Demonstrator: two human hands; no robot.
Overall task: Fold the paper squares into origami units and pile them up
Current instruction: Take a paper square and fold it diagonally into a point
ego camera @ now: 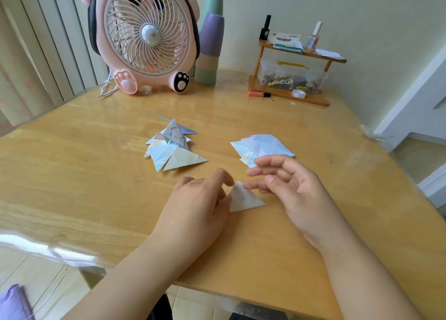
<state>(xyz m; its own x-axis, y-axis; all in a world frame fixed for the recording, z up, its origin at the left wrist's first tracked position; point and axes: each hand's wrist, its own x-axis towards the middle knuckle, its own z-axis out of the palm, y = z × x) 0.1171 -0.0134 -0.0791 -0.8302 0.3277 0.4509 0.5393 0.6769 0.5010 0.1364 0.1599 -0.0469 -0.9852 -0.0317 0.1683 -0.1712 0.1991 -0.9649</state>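
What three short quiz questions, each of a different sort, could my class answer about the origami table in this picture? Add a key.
1. True or false: the left hand is holding the folded triangle on the table.
2. Multiple choice: the pile of folded units lies (A) in front of the pink fan, (B) on the wooden shelf, (C) under the right hand.
3. Fill in: the right hand hovers open near the stack of unfolded paper ____.

Key: 1 true; 2 A; 3 squares.
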